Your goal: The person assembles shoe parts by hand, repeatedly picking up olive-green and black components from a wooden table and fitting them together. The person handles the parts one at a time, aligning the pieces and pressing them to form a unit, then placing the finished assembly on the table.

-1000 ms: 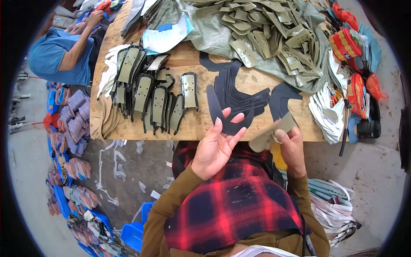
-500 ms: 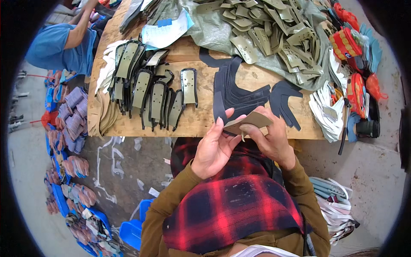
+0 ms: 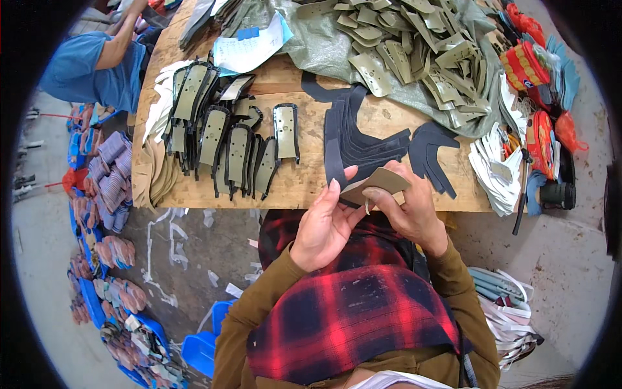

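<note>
Just off the near table edge, an olive-tan curved plate (image 3: pixel 383 180) is held in front of me. My right hand (image 3: pixel 414 206) pinches its right part, thumb on top and fingers behind. At its left end is my left hand (image 3: pixel 324 223), palm up, with fingers curled around that end; some fingertips are hidden under it. A small pale strip shows below the right thumb. Right beyond my hands lie fanned black curved sheets (image 3: pixel 363 136) and a smaller black stack (image 3: pixel 431 152). Farther left stand several olive plates with glossy black edging (image 3: pixel 240 152).
A large heap of olive plates (image 3: pixel 421 52) covers a plastic sheet at the far side of the wooden table (image 3: pixel 298 188). White pieces (image 3: pixel 494 165) and a dark-handled tool (image 3: pixel 520 194) lie at the right edge. Blue bins (image 3: pixel 201 347) stand left; a co-worker in blue (image 3: pixel 94 68) is far left.
The olive plate has tilted slightly in my fingers, its upper edge turning a little. Both hands stay in nearly the same place.
</note>
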A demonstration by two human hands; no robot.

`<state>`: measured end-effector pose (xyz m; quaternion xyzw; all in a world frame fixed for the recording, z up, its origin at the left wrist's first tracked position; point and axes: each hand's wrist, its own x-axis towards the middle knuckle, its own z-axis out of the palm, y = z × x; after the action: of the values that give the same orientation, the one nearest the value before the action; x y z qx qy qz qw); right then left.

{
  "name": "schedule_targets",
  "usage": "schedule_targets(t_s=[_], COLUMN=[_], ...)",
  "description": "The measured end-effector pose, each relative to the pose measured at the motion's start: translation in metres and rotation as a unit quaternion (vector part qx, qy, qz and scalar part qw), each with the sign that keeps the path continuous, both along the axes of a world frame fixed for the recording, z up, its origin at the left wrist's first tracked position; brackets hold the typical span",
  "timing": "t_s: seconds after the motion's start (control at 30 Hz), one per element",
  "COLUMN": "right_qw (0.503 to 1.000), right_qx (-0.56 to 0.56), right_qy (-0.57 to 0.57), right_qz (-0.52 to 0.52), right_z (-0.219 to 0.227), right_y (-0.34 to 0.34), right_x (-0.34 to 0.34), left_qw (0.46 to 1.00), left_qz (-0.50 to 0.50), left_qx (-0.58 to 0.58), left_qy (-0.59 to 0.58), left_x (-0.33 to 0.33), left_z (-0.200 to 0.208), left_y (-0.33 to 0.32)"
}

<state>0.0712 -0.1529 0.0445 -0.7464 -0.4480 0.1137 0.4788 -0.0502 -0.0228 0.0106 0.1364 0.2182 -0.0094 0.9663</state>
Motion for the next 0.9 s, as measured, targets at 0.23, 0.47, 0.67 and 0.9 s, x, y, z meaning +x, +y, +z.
schedule_targets(t_s=[0.23, 0.47, 0.67, 0.9], right_qw=[1.0, 0.996, 0.971, 0.973], right_qx=[0.005, 0.043, 0.08, 0.06], right_qy=[-0.01, -0.072, -0.218, -0.221], right_qz=[0.022, 0.03, 0.064, 0.033], right_z=[-0.001, 0.0, 0.005, 0.01], right_y=[0.001, -0.003, -0.011, -0.009], right_x=[0.005, 0.001, -0.009, -0.02], left_qw=[1.0, 0.983, 0.75, 0.534], left_qz=[0.001, -0.011, -0.057, 0.037], left_qx=[-0.003, 0.178, 0.657, 0.845], left_qy=[-0.001, -0.035, 0.038, -0.02], left_x=[0.001, 0.009, 0.014, 0.001], left_z=[-0.004, 0.006, 0.048, 0.048], left_y=[-0.001, 0.021, 0.051, 0.031])
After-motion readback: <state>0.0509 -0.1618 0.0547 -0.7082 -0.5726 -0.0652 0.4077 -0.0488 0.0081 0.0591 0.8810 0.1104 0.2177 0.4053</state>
